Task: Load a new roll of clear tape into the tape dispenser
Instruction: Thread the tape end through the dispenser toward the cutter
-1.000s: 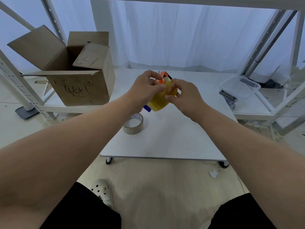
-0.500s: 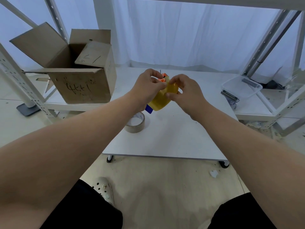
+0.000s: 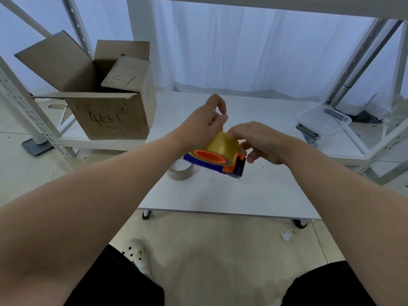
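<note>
Both forearms reach out over the white surface (image 3: 220, 195). The left hand (image 3: 202, 125) has its grip closed on the far side of the yellowish tape roll (image 3: 223, 145), seated on the orange-and-blue dispenser (image 3: 217, 162) held above the surface. The right hand (image 3: 259, 141) presses fingertips on the roll; whether its grip is closed, I cannot tell. A cardboard core (image 3: 181, 171) lies beneath; an open box (image 3: 110, 115) sits far left.
</note>
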A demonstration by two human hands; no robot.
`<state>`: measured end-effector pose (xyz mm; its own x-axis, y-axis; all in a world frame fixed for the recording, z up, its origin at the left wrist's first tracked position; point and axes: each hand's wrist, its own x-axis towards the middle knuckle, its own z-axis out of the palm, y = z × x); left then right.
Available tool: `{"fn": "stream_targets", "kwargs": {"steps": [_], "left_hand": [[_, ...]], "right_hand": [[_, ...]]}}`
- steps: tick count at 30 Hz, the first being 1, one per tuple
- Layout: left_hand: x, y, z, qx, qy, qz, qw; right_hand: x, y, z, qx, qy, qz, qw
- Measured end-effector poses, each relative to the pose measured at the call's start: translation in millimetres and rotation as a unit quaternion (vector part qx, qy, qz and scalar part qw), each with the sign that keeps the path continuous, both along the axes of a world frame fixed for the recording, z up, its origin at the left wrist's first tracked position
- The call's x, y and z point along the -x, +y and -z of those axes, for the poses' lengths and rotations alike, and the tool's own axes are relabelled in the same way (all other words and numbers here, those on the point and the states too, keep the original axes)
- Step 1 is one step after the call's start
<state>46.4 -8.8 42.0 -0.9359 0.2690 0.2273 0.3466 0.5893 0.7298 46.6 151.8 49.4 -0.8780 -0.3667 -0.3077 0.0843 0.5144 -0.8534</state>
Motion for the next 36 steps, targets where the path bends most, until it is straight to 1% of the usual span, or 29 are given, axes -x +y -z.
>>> {"fn": "stream_targets", "kwargs": {"steps": [2,5,8,10,12,14,17,18,21,26,32,36], "left_hand": [[2,-1,1,0.018,0.014,-0.015,1.0],[5,-3,0,-0.011,0.02,-0.041,0.999],[8,-3,3,0.033,-0.005,-0.057,0.998],[8,-1,4,0.043,-0.021,-0.071,0.996],[9,0,4,0.035,-0.026,-0.085,0.995],[10,-1,4,0.038,-0.027,-0.09,0.995],[10,-3,6,0.044,-0.025,-0.087,0.995],[10,-3,7,0.044,-0.024,-0.085,0.995],[10,-4,8,0.049,-0.027,-0.084,0.995],[9,-6,7,0.012,-0.032,-0.086,0.996],[10,-5,8,0.017,-0.034,-0.088,0.995],[10,-3,6,-0.006,-0.029,-0.088,0.996]], "right_hand": [[-1,-1,2,0.01,-0.011,-0.01,1.0],[0,-2,5,0.052,-0.003,0.008,0.999],[0,-3,7,0.087,-0.006,0.018,0.996],[-2,-6,7,0.079,0.007,0.018,0.997],[-3,-8,10,0.056,0.035,0.035,0.997],[-2,-9,11,0.043,0.04,0.047,0.997],[-1,-10,10,0.112,-0.022,0.074,0.991],[-1,-11,10,0.122,-0.034,0.086,0.988],[0,-13,11,0.089,-0.016,0.085,0.992],[-1,-10,9,0.074,0.004,0.051,0.996],[-4,-10,8,0.055,0.026,0.023,0.998],[-4,-10,10,0.04,0.061,0.039,0.997]]}}
